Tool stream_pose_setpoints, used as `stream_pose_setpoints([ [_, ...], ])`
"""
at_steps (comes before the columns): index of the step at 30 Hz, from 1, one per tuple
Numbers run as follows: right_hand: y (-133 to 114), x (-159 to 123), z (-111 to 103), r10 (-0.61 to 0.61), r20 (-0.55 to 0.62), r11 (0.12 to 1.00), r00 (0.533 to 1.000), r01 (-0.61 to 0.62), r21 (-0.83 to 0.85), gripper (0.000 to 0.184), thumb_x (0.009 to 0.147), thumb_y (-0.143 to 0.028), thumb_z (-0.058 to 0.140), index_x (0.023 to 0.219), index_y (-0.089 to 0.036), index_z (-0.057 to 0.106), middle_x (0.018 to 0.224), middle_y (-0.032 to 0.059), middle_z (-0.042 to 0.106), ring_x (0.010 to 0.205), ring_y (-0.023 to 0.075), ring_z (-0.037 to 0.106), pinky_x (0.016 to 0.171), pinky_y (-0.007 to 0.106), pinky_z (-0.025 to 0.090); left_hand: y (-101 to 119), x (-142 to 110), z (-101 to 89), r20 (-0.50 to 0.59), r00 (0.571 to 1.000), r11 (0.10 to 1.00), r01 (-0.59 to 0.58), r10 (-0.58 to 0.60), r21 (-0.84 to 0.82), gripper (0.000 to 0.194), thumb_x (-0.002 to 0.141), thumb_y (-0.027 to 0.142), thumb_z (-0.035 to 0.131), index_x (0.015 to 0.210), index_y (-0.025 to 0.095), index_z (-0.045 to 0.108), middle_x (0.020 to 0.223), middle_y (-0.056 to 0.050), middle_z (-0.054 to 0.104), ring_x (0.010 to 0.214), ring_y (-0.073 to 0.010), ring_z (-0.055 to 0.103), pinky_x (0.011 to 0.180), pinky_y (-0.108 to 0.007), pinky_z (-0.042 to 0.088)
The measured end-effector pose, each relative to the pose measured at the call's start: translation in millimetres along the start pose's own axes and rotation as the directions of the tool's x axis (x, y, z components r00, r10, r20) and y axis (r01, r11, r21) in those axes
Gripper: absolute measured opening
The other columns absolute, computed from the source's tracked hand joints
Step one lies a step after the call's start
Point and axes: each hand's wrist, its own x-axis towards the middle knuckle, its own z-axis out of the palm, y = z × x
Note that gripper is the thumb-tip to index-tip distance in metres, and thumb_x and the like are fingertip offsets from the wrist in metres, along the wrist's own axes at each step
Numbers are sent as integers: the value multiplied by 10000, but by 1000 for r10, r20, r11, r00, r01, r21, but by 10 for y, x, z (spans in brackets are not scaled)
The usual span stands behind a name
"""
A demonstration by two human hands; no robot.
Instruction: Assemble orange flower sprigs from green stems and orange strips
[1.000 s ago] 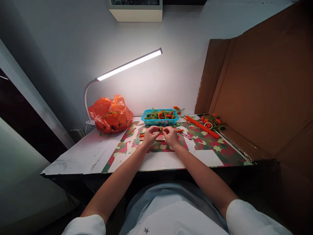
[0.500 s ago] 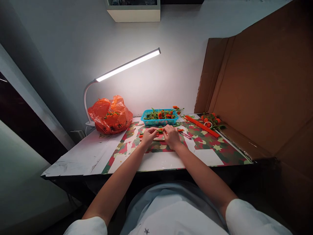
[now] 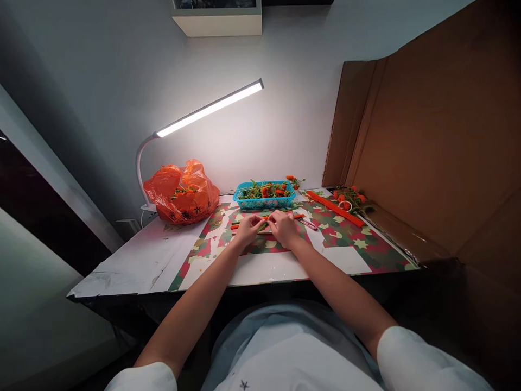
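Note:
My left hand and my right hand meet over the middle of the table, fingertips nearly touching. Both hands pinch a small green piece, partly hidden by the fingers; its exact kind is hard to make out. Beneath and behind the hands lie thin orange stems, sticking out on either side. A pink-handled tool rests just right of my right hand. Straight behind the hands, a blue plastic basket holds orange flowers with green stems.
An orange plastic bag with orange flowers inside sits at the back left, below a lit desk lamp. Toward the right lie a bundle of long orange stems, more orange flowers and a white ring. Tall cardboard borders the right side.
My fingers have shifted slightly on the green piece, which now sits lower between the fingertips. The whole view has drifted a little; other things have stayed put.

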Motion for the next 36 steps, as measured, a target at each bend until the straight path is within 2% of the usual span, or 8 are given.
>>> stream_pose_setpoints([
  [6, -35, 37, 43, 226, -21, 971, 974, -224, 84, 132, 876, -199, 482, 802, -184, 591, 935, 37, 661, 903, 188, 560, 767, 317, 267, 34, -26, 93, -62, 941, 911, -303, 332, 281, 130, 802, 266, 567, 703, 182, 560, 762, -51, 639, 723, -172, 598, 656, -290, 484],
  [10, -52, 36, 62, 226, -61, 974, 972, -227, 2, 136, 874, -192, 462, 802, -180, 577, 940, 57, 651, 949, 213, 540, 797, 342, 265, 61, -31, 145, -34, 918, 867, -361, 395, 344, 129, 814, 198, 525, 686, 189, 534, 795, -57, 617, 769, -176, 591, 679, -295, 491],
  [14, -36, 25, 69, 121, -114, 992, 986, -124, -20, 132, 871, -200, 459, 798, -180, 568, 930, 68, 646, 942, 221, 536, 844, 372, 281, 60, -31, 144, -103, 953, 933, -249, 283, 260, 146, 795, 277, 587, 686, 180, 575, 753, -51, 641, 722, -175, 600, 661, -294, 489],
  [18, 18, 64, 58, 112, -102, 967, 988, -84, 242, 135, 846, -226, 468, 772, -187, 575, 886, 57, 643, 890, 206, 565, 810, 341, 357, 58, -25, 107, -121, 993, 1000, -12, 10, -15, 307, 729, 456, 677, 725, 151, 652, 705, -53, 675, 655, -172, 616, 635, -295, 490],
  [24, 112, 138, 41, 300, -98, 766, 949, -178, 618, 214, 811, -294, 446, 775, -186, 626, 837, 48, 650, 778, 187, 584, 699, 295, 440, 100, -16, 88, -3, 965, 879, 239, -263, -413, 473, 543, 532, 813, 749, 125, 689, 758, -71, 709, 761, -199, 664, 791, -375, 531],
  [27, 136, 138, 44, 286, -115, 775, 951, -159, 611, 203, 795, -300, 482, 785, -192, 653, 817, 39, 645, 739, 178, 571, 654, 286, 439, 143, -24, 80, 18, 954, 849, 276, -301, -450, 475, 493, 518, 842, 703, 124, 679, 750, -68, 702, 773, -198, 665, 823, -394, 534],
  [32, 171, 131, 38, 57, -115, 865, 992, 8, 501, 107, 753, -242, 582, 753, -206, 683, 773, 20, 607, 744, 160, 558, 671, 281, 432, 187, -30, 40, 74, 949, 864, 310, -307, -397, 464, 493, 514, 842, 685, 130, 665, 721, -50, 681, 731, -186, 661, 794, -386, 550],
  [36, 210, 135, 39, 50, -60, 871, 997, -14, 490, 95, 757, -238, 590, 714, -195, 663, 754, 21, 603, 721, 154, 556, 640, 274, 426, 171, -14, 18, 71, 959, 898, 282, -274, -337, 464, 539, 538, 802, 714, 136, 652, 736, -47, 683, 647, -152, 638, 720, -347, 555],
])
